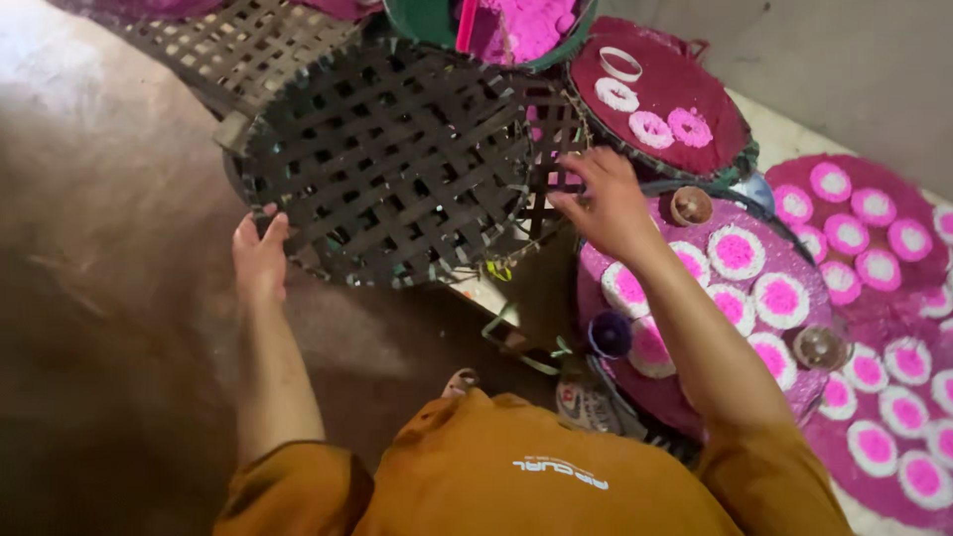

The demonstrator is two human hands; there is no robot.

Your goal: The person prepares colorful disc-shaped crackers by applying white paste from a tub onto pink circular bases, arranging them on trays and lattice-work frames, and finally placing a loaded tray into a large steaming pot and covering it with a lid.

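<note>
A dark round woven lattice tray (397, 159) lies tilted in front of me. My left hand (258, 256) grips its near left rim. My right hand (606, 203) reaches to its right edge, fingers spread, touching the lattice. Under my right arm lies a round tray (710, 213) covered in magenta powder, carrying several white rings filled with pink.
Another lattice tray (238, 45) lies at the back left. A green basin of pink powder (516, 25) stands at the top. A dark red tray with three rings (660, 99) and a pink mat with several rings (874, 298) lie to the right. Small cups (690, 204) sit nearby.
</note>
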